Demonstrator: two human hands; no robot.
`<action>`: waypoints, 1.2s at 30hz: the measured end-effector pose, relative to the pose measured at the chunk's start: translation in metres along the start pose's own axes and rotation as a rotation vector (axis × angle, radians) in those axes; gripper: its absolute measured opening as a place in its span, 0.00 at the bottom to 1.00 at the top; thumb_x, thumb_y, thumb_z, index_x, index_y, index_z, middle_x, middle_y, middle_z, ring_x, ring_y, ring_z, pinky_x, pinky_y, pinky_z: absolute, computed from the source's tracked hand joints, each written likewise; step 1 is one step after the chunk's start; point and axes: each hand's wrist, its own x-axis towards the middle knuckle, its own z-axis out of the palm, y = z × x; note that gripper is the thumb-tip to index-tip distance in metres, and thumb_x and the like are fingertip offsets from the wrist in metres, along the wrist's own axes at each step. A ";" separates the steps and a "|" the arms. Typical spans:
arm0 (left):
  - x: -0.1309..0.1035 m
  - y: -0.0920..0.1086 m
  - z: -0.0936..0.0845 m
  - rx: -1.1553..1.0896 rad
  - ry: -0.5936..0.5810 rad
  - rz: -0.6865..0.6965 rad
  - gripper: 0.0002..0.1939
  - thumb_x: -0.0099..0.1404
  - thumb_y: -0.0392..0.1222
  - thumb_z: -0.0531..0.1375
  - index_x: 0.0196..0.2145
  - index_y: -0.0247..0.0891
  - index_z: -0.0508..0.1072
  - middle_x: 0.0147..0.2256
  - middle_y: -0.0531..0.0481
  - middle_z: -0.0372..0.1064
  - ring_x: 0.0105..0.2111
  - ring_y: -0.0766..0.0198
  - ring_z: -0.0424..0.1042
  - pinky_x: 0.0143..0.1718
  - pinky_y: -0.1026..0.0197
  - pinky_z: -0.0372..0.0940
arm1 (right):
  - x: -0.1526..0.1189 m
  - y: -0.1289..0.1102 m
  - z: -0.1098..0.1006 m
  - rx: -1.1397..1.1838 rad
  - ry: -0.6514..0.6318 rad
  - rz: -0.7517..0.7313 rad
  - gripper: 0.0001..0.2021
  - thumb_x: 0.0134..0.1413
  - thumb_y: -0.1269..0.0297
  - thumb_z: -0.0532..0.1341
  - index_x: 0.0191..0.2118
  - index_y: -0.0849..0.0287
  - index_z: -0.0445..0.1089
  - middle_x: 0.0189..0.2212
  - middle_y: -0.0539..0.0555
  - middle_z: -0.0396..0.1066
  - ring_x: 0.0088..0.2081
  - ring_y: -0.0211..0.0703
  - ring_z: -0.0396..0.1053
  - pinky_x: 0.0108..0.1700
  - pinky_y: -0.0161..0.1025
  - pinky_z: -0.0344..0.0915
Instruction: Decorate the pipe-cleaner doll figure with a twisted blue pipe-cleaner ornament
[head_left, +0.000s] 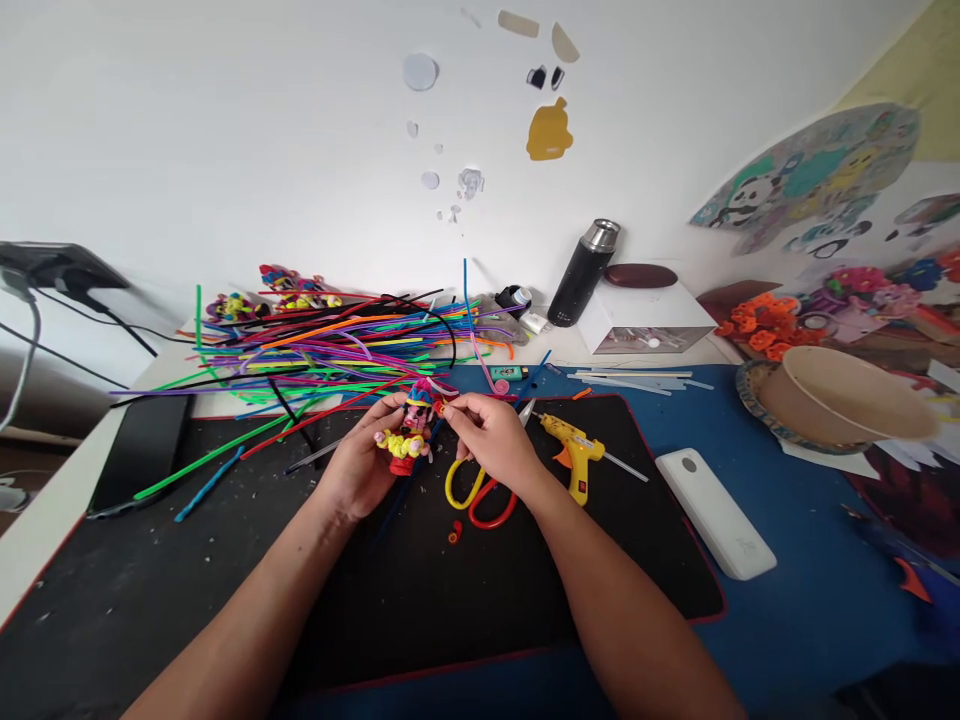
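Observation:
A small pipe-cleaner doll [405, 442] with a yellow body, red base and pink-and-blue headpiece is upright in my left hand [358, 455], whose fingers wrap round its side and back. At the doll's head, my right hand [491, 435] pinches a tiny red-and-yellow piece [442, 408], partly hidden by the fingers. Under the right hand lie scissors [493, 505] with one yellow and one red handle. A little red curled piece [454, 532] rests on the black mat [420, 610] below them. To the right is a yellow hot glue gun [577, 455] with a glue stick in its back.
Many coloured pipe cleaners [337, 345] are heaped along the wall, with more small dolls [289, 285] behind. A phone [142, 450] lies left. A black flask [585, 272], white box [641, 325], white case [716, 512] and round bowl [847, 395] stand right.

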 end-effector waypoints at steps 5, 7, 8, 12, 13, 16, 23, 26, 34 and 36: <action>0.000 0.000 0.000 0.008 -0.013 -0.011 0.10 0.64 0.35 0.69 0.43 0.35 0.77 0.36 0.46 0.78 0.31 0.59 0.79 0.29 0.60 0.78 | 0.000 -0.002 -0.001 -0.019 -0.001 0.009 0.09 0.68 0.58 0.60 0.40 0.56 0.75 0.19 0.44 0.69 0.19 0.38 0.72 0.26 0.33 0.64; -0.001 0.000 0.000 0.012 -0.024 -0.018 0.11 0.63 0.35 0.69 0.43 0.35 0.77 0.36 0.46 0.78 0.31 0.58 0.79 0.29 0.60 0.78 | 0.000 -0.001 -0.001 -0.033 0.001 0.005 0.09 0.69 0.58 0.60 0.41 0.56 0.75 0.19 0.44 0.70 0.19 0.38 0.73 0.26 0.33 0.64; -0.001 -0.001 0.000 0.013 -0.030 -0.022 0.10 0.64 0.35 0.69 0.43 0.35 0.77 0.36 0.45 0.78 0.31 0.58 0.79 0.29 0.60 0.78 | 0.000 -0.001 -0.001 -0.043 0.001 0.004 0.09 0.69 0.58 0.60 0.41 0.56 0.75 0.20 0.44 0.70 0.19 0.38 0.73 0.26 0.33 0.64; 0.000 -0.002 -0.002 0.018 -0.046 -0.028 0.09 0.64 0.35 0.68 0.43 0.35 0.78 0.35 0.46 0.77 0.31 0.59 0.79 0.30 0.59 0.78 | -0.001 -0.002 -0.002 -0.085 -0.013 0.010 0.08 0.70 0.59 0.60 0.40 0.55 0.74 0.19 0.43 0.69 0.20 0.39 0.74 0.26 0.33 0.63; 0.000 -0.002 -0.002 0.020 -0.048 -0.028 0.09 0.64 0.35 0.68 0.43 0.36 0.78 0.35 0.46 0.77 0.31 0.59 0.79 0.30 0.59 0.78 | -0.001 -0.003 -0.002 -0.091 -0.017 0.012 0.09 0.70 0.59 0.60 0.40 0.56 0.74 0.19 0.43 0.69 0.20 0.39 0.74 0.26 0.33 0.63; 0.000 -0.002 -0.003 0.022 -0.048 -0.024 0.09 0.64 0.35 0.68 0.43 0.35 0.77 0.36 0.45 0.77 0.31 0.58 0.79 0.30 0.59 0.78 | -0.001 -0.003 -0.003 -0.104 -0.020 0.013 0.08 0.70 0.60 0.60 0.40 0.56 0.74 0.18 0.43 0.68 0.20 0.38 0.74 0.26 0.33 0.63; 0.000 -0.001 -0.001 0.036 -0.052 -0.017 0.11 0.63 0.36 0.70 0.43 0.36 0.76 0.34 0.46 0.77 0.31 0.59 0.79 0.30 0.60 0.78 | -0.001 -0.001 -0.003 -0.117 -0.022 0.016 0.08 0.70 0.60 0.59 0.39 0.56 0.74 0.19 0.43 0.68 0.20 0.38 0.74 0.26 0.32 0.62; -0.001 -0.002 0.001 0.054 -0.033 -0.003 0.12 0.61 0.36 0.70 0.43 0.36 0.76 0.34 0.47 0.78 0.30 0.59 0.78 0.29 0.60 0.77 | -0.001 0.000 -0.002 -0.106 -0.012 0.013 0.08 0.70 0.60 0.60 0.40 0.55 0.74 0.20 0.43 0.69 0.20 0.38 0.74 0.26 0.32 0.62; -0.004 -0.006 0.009 0.133 0.044 0.175 0.16 0.60 0.41 0.73 0.43 0.38 0.77 0.34 0.50 0.77 0.30 0.64 0.74 0.29 0.66 0.70 | -0.001 -0.001 -0.002 -0.058 0.019 0.026 0.09 0.68 0.58 0.60 0.40 0.55 0.75 0.20 0.44 0.69 0.19 0.39 0.72 0.26 0.34 0.63; -0.005 -0.008 0.008 0.226 0.058 0.268 0.16 0.61 0.43 0.73 0.44 0.39 0.77 0.36 0.51 0.76 0.30 0.66 0.72 0.27 0.69 0.65 | 0.000 0.000 -0.002 -0.055 0.026 0.028 0.11 0.68 0.56 0.60 0.39 0.56 0.75 0.19 0.44 0.67 0.19 0.40 0.72 0.25 0.35 0.64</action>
